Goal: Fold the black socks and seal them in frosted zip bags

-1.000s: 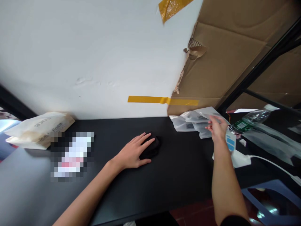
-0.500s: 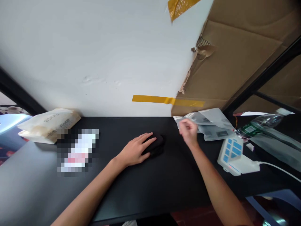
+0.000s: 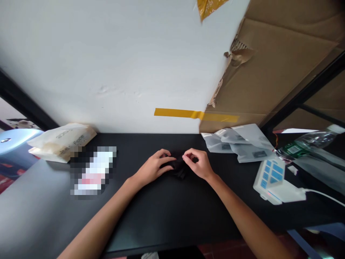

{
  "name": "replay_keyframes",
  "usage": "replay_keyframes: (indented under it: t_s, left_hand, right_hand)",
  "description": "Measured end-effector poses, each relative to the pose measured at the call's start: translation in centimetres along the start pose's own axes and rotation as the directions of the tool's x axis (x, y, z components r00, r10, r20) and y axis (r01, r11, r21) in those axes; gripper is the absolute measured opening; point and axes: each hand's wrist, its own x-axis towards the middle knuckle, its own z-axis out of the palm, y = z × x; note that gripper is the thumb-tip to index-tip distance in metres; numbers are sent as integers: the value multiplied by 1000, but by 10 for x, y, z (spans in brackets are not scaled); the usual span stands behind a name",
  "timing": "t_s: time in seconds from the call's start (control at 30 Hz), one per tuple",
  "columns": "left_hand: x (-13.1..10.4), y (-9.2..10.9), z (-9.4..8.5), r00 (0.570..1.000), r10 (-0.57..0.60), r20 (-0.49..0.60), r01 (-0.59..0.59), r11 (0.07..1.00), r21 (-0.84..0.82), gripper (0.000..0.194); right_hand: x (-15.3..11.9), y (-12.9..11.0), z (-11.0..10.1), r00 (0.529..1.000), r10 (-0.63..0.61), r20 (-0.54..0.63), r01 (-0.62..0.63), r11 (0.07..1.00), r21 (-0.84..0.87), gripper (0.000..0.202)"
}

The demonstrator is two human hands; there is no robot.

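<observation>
On the black table (image 3: pixel 161 216), a small dark, soft-looking piece of cloth (image 3: pixel 178 168) lies between my hands. Its exact kind is hard to make out against the dark surface. My left hand (image 3: pixel 153 169) has its bent fingers and thumb closed on the left side of the cloth. From the right, my right hand (image 3: pixel 199 165) pinches the cloth's upper right part between thumb and forefinger, the other fingers curled in.
Frosted plastic pouches (image 3: pixel 246 142) lie at the back right. Nearby are a white device with blue buttons (image 3: pixel 271 176), its cable, and a tilted plastic bottle (image 3: pixel 304 142). A paper bag (image 3: pixel 63 142) and a blurred-out flat item (image 3: pixel 94 171) are on the left.
My right hand has moved left and down from near the pouches to the cloth. My left hand, flat on it before, has curled its fingers, and the cloth is more bunched.
</observation>
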Motion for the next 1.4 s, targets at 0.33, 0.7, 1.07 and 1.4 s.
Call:
replay_keyframes:
  t_s: [0.33, 0.7, 1.07, 1.4]
  left_hand:
    - [0, -2, -5, 970, -120, -213, 114, 993, -40, 17]
    - [-1, -16, -19, 765, -377, -522, 333, 926, -180, 30]
    - [0, -17, -12, 912, -185, -366, 300, 909, 288, 61]
    - [-11, -41, -54, 779, -122, -615, 426, 823, 376, 55]
  right_hand:
    - [1, 8, -3, 996, -41, 80, 54, 985, -163, 16]
    - [-1, 5, 7, 976, -36, 213, 89, 966, -245, 10]
    - [3, 11, -13, 966, 49, 253, 28, 955, -294, 41]
    - [6, 29, -29, 942, 231, 243, -108, 895, -433, 40]
